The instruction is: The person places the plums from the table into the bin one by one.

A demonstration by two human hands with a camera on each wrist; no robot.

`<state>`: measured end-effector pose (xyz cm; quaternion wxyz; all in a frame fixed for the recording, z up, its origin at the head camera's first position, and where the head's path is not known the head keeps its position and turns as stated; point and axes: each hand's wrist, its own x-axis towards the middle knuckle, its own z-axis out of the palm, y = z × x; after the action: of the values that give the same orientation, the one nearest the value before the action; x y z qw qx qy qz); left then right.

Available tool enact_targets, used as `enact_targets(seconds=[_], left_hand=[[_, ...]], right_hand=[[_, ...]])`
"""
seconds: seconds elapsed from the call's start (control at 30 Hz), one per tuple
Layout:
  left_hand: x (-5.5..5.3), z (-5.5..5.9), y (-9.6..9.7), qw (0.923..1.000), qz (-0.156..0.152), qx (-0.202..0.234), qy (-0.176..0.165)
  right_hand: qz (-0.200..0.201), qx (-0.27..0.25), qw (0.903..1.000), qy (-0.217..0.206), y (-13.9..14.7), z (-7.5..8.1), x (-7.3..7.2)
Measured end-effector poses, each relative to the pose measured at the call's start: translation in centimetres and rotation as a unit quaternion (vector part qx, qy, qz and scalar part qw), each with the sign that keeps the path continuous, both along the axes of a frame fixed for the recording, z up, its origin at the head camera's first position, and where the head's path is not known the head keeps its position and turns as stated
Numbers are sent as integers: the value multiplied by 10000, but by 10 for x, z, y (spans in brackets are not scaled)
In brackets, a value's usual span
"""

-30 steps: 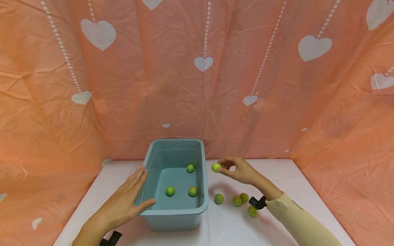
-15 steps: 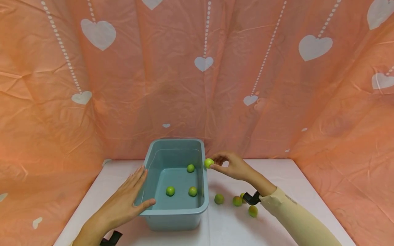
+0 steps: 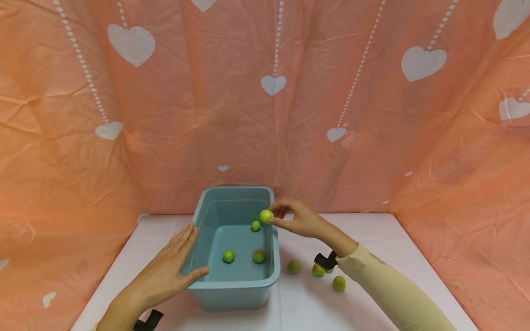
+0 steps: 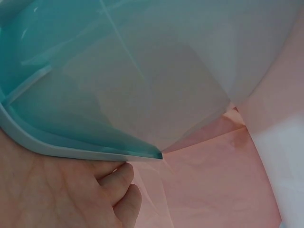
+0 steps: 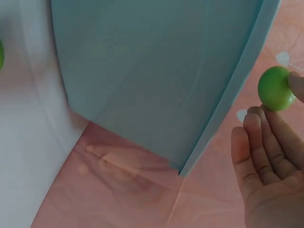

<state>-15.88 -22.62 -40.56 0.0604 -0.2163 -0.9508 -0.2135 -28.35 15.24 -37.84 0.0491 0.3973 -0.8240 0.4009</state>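
My right hand pinches a small round green fruit between thumb and fingertips. In the head view this fruit overlaps the right rim of a blue-grey plastic tub; the right wrist view shows the green fruit above the rim. My left hand lies with straight fingers along the tub's left rim, thumb reaching over the near left corner. Inside the tub are three similar fruits: one green fruit towards the back, another green fruit at front left, and a reddish-tinged fruit at front right.
Several more fruits lie on the white table right of the tub, including a green fruit near its wall and a reddish-green fruit farther right. A black wrist mount partly hides others. A pink heart-patterned curtain surrounds the table.
My right hand has moved left and slightly up with the green fruit, from beside the tub to over its right rim. The left hand has stayed in place.
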Motion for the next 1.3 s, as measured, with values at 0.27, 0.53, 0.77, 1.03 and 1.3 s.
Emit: enact_targets(seconds=[0.27, 0.53, 0.77, 1.03, 1.3], left_hand=[[0, 1, 0, 10000, 17, 43, -65], [-1, -3, 0, 9999, 40, 55, -99], [-1, -3, -1, 10000, 20, 53, -48], [-1, -2, -1, 10000, 18, -3, 12], [-2, -3, 0, 10000, 23, 22, -19]], right_hand=[[190, -4, 9998, 19, -15, 2, -2], [404, 308, 9987, 16, -34, 7, -5], [531, 660, 9962, -184, -52, 7, -9], [763, 965, 9922, -207, -68, 11, -14], [853, 1235, 9887, -47, -80, 10, -21]])
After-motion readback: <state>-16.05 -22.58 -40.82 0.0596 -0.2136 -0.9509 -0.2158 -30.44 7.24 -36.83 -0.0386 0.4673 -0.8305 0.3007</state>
